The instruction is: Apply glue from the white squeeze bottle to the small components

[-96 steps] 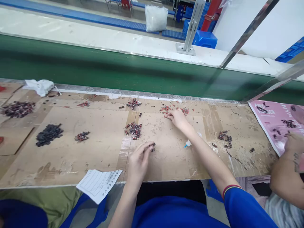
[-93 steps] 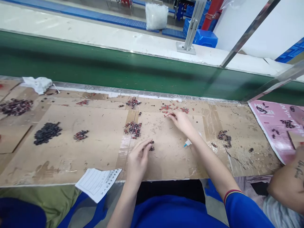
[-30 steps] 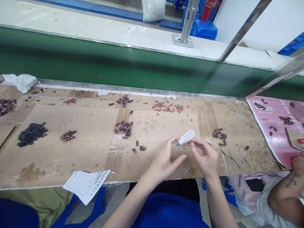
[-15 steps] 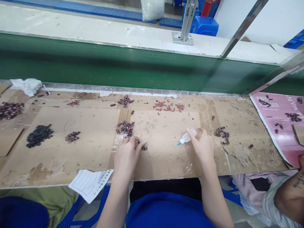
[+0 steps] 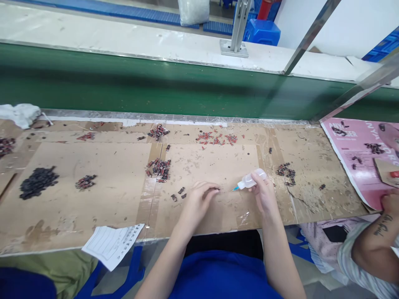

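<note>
Moved since 0.5 s ago: left hand has shifted right, off the spot beside the loose parts; bottle was lying under the right hand, now gripped.
Left fingers: thumb and forefinger nearly closed, pinching a small dark part; mostly hidden, detail too small to read.
Right fingers: wrapped round the bottle body, thumb on top, no spread.
Bottle: clear, tilted, blue tip angled down-left toward the left fingertips, near the pinched part; can't tell if any gap to the bench under the tip.
Loose parts: three, on the bench just left of the left hand.
Red-black pile: beyond the loose parts, on the tape seam.
Red pieces: scattered along the far side, hands well apart from them.
Black pile: far left.
</note>
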`<action>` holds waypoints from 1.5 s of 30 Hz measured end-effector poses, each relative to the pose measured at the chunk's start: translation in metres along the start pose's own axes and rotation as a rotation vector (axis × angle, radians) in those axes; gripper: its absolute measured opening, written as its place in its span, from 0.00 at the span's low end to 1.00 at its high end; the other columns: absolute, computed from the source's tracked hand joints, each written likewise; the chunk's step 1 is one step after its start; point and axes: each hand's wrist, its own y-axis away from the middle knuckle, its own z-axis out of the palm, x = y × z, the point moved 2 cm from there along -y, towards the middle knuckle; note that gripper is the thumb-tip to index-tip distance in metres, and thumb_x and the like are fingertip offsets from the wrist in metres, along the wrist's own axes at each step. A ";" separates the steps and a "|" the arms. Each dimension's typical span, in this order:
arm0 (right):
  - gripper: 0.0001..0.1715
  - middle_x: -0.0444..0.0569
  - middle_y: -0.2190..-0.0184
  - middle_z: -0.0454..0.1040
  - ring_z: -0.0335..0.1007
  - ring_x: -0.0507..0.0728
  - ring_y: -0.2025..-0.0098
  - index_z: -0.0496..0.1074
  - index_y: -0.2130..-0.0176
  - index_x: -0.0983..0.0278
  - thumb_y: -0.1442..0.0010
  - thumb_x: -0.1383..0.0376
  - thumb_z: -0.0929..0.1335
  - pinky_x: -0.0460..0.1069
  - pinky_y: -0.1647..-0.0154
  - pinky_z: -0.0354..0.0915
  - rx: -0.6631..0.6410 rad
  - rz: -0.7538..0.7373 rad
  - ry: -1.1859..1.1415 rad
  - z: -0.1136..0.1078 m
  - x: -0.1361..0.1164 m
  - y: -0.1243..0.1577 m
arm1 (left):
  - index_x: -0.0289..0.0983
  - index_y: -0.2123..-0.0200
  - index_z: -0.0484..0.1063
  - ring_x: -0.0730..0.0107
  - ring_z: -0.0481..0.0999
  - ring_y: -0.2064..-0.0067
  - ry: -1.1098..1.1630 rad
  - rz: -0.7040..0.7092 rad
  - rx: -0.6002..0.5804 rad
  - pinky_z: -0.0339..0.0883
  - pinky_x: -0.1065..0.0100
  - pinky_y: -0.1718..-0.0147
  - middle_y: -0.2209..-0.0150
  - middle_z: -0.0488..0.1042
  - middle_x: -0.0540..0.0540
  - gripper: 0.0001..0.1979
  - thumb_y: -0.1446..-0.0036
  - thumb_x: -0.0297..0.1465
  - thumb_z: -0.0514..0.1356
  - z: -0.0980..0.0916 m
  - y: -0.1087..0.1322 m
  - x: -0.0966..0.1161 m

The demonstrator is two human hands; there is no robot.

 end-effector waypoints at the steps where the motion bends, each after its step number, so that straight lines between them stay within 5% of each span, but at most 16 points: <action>1: 0.24 0.46 0.80 0.73 0.65 0.51 0.80 0.71 0.77 0.65 0.60 0.47 0.75 0.45 0.82 0.57 0.034 0.013 -0.061 0.000 0.002 0.003 | 0.42 0.65 0.77 0.60 0.75 0.57 -0.027 -0.005 0.007 0.66 0.56 0.54 0.64 0.80 0.46 0.09 0.39 0.31 0.56 0.008 0.000 0.001; 6: 0.24 0.39 0.84 0.64 0.52 0.45 0.83 0.65 0.79 0.64 0.63 0.51 0.76 0.43 0.84 0.48 0.185 -0.042 -0.175 0.000 0.009 0.012 | 0.44 0.69 0.78 0.46 0.67 0.44 -0.278 -0.058 0.165 0.53 0.41 0.47 0.60 0.80 0.44 0.07 0.42 0.29 0.61 0.017 0.007 0.001; 9: 0.23 0.38 0.84 0.62 0.50 0.46 0.83 0.63 0.79 0.63 0.61 0.52 0.75 0.44 0.83 0.48 0.206 -0.081 -0.165 0.004 0.015 0.014 | 0.44 0.66 0.79 0.45 0.66 0.43 -0.306 -0.070 0.136 0.53 0.42 0.47 0.57 0.79 0.44 0.05 0.44 0.29 0.63 0.012 0.010 -0.001; 13: 0.21 0.40 0.84 0.63 0.52 0.47 0.82 0.65 0.81 0.64 0.58 0.52 0.74 0.45 0.81 0.50 0.185 -0.078 -0.082 0.008 0.025 0.019 | 0.45 0.59 0.77 0.47 0.68 0.43 -0.255 -0.094 0.082 0.53 0.43 0.47 0.58 0.81 0.46 0.09 0.44 0.29 0.63 0.009 0.010 -0.001; 20: 0.16 0.44 0.83 0.70 0.63 0.52 0.79 0.71 0.81 0.64 0.55 0.55 0.72 0.48 0.76 0.63 0.117 -0.191 0.090 0.016 0.023 0.029 | 0.44 0.64 0.77 0.50 0.72 0.45 -0.194 -0.131 0.136 0.48 0.43 0.44 0.68 0.82 0.48 0.07 0.47 0.28 0.65 0.009 0.008 -0.003; 27: 0.15 0.47 0.79 0.76 0.70 0.56 0.76 0.73 0.79 0.63 0.53 0.54 0.72 0.50 0.74 0.67 0.089 -0.226 0.158 0.019 0.022 0.029 | 0.45 0.67 0.78 0.51 0.73 0.46 -0.195 -0.119 0.155 0.42 0.42 0.42 0.68 0.82 0.49 0.05 0.47 0.28 0.65 0.009 0.009 -0.006; 45: 0.17 0.44 0.83 0.70 0.64 0.52 0.79 0.69 0.81 0.63 0.53 0.55 0.72 0.49 0.75 0.66 0.109 -0.206 0.124 0.018 0.023 0.030 | 0.46 0.68 0.77 0.50 0.72 0.45 -0.217 -0.121 0.135 0.41 0.42 0.42 0.67 0.82 0.49 0.03 0.47 0.30 0.65 0.009 0.009 -0.006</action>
